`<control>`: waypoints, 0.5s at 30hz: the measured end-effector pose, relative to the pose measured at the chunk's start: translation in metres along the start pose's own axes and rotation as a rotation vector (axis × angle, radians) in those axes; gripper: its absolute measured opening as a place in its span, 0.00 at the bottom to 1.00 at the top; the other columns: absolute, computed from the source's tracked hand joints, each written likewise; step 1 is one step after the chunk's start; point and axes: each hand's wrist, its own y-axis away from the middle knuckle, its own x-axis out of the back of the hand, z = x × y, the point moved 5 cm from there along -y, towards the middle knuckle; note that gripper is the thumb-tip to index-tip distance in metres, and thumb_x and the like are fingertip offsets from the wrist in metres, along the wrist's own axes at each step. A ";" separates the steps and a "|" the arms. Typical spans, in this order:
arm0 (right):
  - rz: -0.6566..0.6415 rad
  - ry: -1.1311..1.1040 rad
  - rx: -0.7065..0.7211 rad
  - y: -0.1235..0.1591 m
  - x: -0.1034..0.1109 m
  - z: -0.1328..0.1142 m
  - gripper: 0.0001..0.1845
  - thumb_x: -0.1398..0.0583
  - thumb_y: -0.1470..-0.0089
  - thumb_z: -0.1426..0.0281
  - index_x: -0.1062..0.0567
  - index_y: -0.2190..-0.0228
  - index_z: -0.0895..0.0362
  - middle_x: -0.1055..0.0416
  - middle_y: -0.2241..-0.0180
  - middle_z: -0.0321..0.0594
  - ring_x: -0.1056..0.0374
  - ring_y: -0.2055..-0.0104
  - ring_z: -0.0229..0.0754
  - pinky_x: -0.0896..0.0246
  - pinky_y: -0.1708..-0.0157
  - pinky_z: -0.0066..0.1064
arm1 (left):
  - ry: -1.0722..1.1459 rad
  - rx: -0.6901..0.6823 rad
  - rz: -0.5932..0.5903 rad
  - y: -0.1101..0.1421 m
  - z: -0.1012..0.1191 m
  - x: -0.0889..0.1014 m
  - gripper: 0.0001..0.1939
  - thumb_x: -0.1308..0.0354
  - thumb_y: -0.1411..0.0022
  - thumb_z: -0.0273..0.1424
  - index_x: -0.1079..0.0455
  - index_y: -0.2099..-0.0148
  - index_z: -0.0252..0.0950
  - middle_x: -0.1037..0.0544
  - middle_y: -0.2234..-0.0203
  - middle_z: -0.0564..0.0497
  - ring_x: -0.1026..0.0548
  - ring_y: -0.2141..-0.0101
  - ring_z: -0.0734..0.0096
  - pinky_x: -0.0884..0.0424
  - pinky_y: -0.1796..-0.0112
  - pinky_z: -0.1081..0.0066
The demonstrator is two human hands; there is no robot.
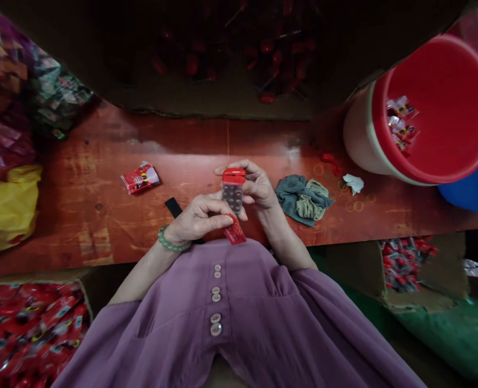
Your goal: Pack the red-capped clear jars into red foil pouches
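Observation:
My right hand (257, 186) grips a small clear container with a red cap (233, 189), filled with dark round pieces, held upright over the near edge of the red wooden table (101, 215). My left hand (196, 220), with a green bead bracelet at the wrist, is closed against the container's lower part and pinches a red packet (234, 233) below it. A black strip (173, 206) lies on the table just left of my left hand.
A red sachet (140, 178) lies on the table at left, a grey-green rag (303, 198) and white scrap (353, 183) at right. A tipped red bucket (436, 108) holds sachets. Boxes of red packets sit at lower left (28, 334) and right (404, 261). Bags are piled far left.

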 end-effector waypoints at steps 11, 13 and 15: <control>0.066 0.304 0.211 0.010 -0.011 -0.016 0.25 0.33 0.55 0.47 0.24 0.62 0.51 0.26 0.55 0.40 0.30 0.48 0.48 0.33 0.48 0.44 | -0.085 -0.064 0.084 0.012 0.010 -0.012 0.18 0.41 0.35 0.41 0.28 0.74 0.35 0.27 0.73 0.48 0.26 0.62 0.65 0.30 0.57 0.65; 0.069 0.302 0.200 0.012 -0.011 -0.015 0.26 0.33 0.56 0.47 0.25 0.61 0.51 0.27 0.55 0.41 0.30 0.48 0.48 0.33 0.49 0.44 | -0.095 -0.068 0.076 0.011 0.010 -0.010 0.18 0.41 0.35 0.41 0.27 0.74 0.35 0.27 0.72 0.48 0.26 0.62 0.67 0.29 0.57 0.66; 0.054 0.268 0.180 0.012 -0.010 -0.016 0.26 0.33 0.56 0.47 0.25 0.61 0.51 0.26 0.56 0.40 0.29 0.51 0.46 0.32 0.51 0.42 | -0.127 -0.046 0.055 0.010 0.009 -0.007 0.19 0.41 0.36 0.42 0.25 0.74 0.35 0.26 0.70 0.47 0.26 0.63 0.67 0.29 0.57 0.66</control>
